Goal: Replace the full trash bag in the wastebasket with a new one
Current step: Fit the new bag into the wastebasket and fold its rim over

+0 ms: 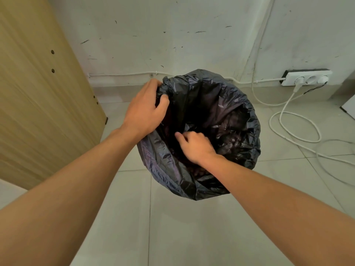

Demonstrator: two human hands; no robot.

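At the left edge of the frame stands a wooden panel point(38, 89). At centre, a black trash bag point(221, 112) lines the wastebasket, itself hidden. The left hand point(146, 110) grips the bag's upper-left rim; the right hand point(194, 146), fingers curled, reaches inside, its grasp unclear. Upper right, a power strip point(305, 77).

- A plain indoor room corner, likely in a home or small office; which of the two cannot be told.
- Pale square floor tiles point(192, 227) meet a scuffed white wall point(172, 35).
- A light wood furniture panel point(38, 93) with drilled holes stands at left.
- A white power strip point(307, 77) lies by the wall, with white cables point(295, 129) looped on the floor.
- A wastebasket lined with a black trash bag point(221, 104) stands on the tiles.
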